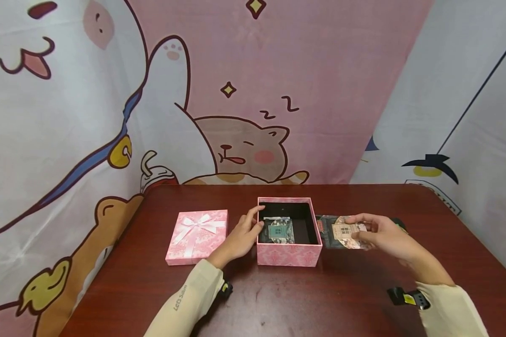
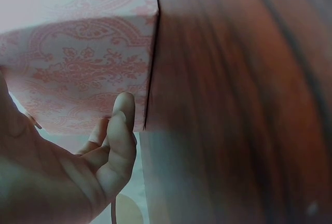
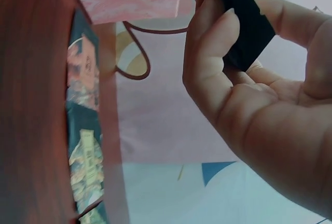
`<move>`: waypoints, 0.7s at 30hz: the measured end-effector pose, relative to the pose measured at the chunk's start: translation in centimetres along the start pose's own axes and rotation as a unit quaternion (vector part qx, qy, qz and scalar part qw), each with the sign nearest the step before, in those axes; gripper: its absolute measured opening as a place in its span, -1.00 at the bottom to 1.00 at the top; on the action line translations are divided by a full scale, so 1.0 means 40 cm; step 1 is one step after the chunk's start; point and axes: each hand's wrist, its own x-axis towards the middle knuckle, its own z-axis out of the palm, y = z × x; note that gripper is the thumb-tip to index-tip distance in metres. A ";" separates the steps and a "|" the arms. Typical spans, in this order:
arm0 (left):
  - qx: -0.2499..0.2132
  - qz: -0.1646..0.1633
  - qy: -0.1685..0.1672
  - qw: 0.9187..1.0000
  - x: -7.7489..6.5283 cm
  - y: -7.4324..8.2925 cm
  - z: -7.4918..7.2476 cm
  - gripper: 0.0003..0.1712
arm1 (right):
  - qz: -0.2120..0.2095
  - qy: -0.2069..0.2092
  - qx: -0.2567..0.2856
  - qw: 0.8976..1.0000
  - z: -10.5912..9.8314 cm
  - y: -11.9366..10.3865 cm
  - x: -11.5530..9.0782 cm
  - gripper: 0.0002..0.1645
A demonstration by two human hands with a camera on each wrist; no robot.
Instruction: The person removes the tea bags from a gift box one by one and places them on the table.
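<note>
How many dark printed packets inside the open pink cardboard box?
1 visible: a teal-labelled dark printed packet, lying in the left part of the open pink cardboard box. Others may be hidden beneath.

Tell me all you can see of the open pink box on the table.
The open pink box stands upright on the reddish-brown table, open side up. It is straight-walled and looks like stiff cardboard, its outside covered in an ornate pink floral pattern, its inside black. A dark packet with a teal label lies within, toward the left, leaving much of the inside bare. The left hand touches the left wall near the rim.
</note>
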 end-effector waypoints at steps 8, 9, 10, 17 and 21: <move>-0.002 0.000 -0.002 1.000 0.000 -0.001 0.000 -0.49 | 0.026 0.002 0.011 1.000 -0.007 0.041 0.000 -0.42; -0.003 -0.001 -0.003 1.000 -0.001 0.000 -0.001 -0.49 | 0.028 0.001 0.010 1.000 -0.007 0.046 0.001 -0.42; -0.003 -0.003 -0.004 1.000 -0.001 0.001 -0.001 -0.49 | 0.028 0.000 0.012 1.000 -0.006 0.051 0.001 -0.42; -0.007 -0.001 -0.007 1.000 -0.001 0.002 -0.003 -0.48 | 0.029 -0.017 0.045 0.998 0.006 0.083 0.004 -0.42; -0.003 -0.003 -0.007 1.000 -0.002 0.001 -0.002 -0.48 | 0.023 -0.021 0.048 0.998 0.010 0.096 0.006 -0.42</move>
